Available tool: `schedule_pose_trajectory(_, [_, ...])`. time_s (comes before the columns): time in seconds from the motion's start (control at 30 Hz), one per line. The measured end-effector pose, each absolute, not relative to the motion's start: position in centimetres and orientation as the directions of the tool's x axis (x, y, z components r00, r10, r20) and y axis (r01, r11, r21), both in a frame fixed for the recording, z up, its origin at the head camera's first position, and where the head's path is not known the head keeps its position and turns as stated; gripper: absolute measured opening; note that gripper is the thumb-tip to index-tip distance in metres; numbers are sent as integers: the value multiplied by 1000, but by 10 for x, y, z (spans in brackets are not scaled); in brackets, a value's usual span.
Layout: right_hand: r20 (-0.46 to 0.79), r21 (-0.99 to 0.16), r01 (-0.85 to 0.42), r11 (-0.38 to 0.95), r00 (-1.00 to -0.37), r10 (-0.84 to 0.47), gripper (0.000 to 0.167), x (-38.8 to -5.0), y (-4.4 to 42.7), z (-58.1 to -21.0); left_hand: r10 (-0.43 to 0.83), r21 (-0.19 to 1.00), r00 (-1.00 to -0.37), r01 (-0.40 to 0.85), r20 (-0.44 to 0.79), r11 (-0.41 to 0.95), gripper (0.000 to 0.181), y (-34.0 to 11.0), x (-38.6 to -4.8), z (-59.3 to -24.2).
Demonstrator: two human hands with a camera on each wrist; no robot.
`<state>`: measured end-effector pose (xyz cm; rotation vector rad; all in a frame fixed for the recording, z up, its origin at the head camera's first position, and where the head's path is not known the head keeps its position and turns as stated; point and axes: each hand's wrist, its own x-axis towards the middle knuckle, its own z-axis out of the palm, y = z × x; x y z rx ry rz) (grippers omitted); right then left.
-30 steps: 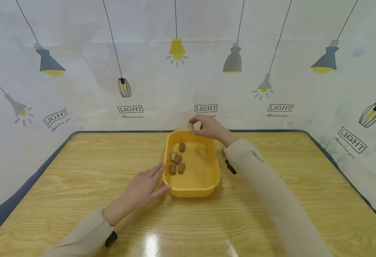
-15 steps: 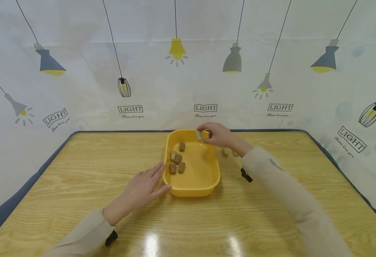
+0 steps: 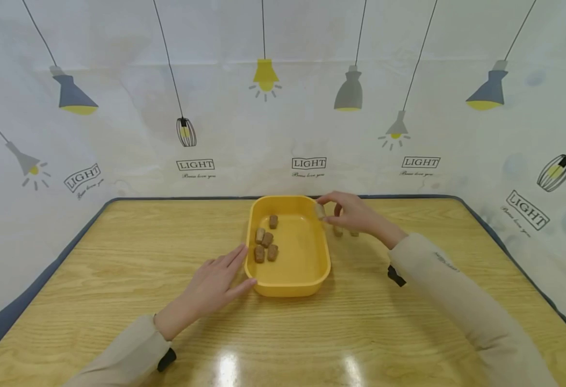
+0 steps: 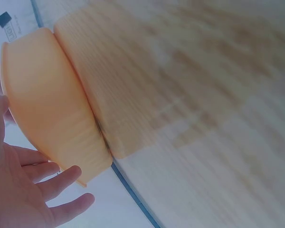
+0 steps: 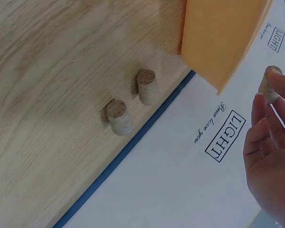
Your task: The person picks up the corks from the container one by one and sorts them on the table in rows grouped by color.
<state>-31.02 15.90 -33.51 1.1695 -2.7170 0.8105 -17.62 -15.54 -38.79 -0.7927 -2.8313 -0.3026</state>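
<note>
The right hand (image 3: 355, 216) pinches one pale cork (image 3: 320, 212) between thumb and fingertips, and so the gap of this grip is only as wide as the cork. The held cork is at the far right part of the rim of the yellow box (image 3: 292, 291) in the head view – whether it touches the rim, I cannot tell. Below the grip, on the wooden table (image 3: 360, 322), there are two more corks (image 5: 148, 90), just outside the box and near to each other. To the left of the grip, inside the box, five corks (image 3: 272, 252) lie along its left side: four close together, one a little farther from the person. The left hand (image 3: 210, 287) is across the box from the grip – its fingers are extended, the thumb spread apart, and it touches the left side of the box
</note>
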Motion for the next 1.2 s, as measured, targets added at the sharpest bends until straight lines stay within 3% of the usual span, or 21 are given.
schedule_pose_trajectory(0.23, [295, -444, -695, 565, -709, -640, 39, -305, 181, -337, 488, 141, -842, 524, 229, 840, 73, -156, -177, -389])
schedule_pose_trajectory(0.53, [255, -471, -623, 624, -774, -580, 43, -299, 216, -350, 491, 133, -840, 527, 228, 839, 73, -155, -177, -389])
schedule_pose_trajectory(1.2, [166, -532, -499, 684, -854, -494, 43, -307, 259, -389, 487, 144, -845, 522, 221, 841, 73, -155, -178, -391])
